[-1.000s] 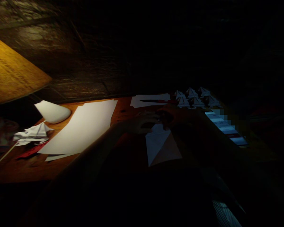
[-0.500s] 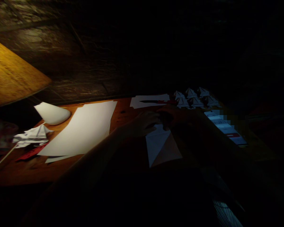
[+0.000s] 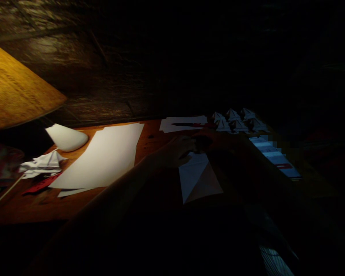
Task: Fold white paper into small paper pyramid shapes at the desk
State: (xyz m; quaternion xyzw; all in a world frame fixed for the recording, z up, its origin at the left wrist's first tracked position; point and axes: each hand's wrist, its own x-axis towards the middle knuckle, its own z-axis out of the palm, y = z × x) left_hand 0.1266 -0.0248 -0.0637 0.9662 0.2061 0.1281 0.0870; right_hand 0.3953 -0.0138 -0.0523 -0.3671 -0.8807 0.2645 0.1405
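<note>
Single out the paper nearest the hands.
The creased sheet, its far end at the left hand and right hand; the large sheets lie left, the small sheets and six folded pieces farther back.

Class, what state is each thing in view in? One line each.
Creased paper: diagonal crease showing, partly shadowed
Left hand: fingers bent at the paper's far end
Right hand: grip too dark to tell
Large paper stack: lamplit, edges uneven
Small paper stack: in dimmer light
Red-handled blade: lying on the small stack
Six paper pieces: folded, in two rows
Screen: lit
Lampshade: lit
</note>
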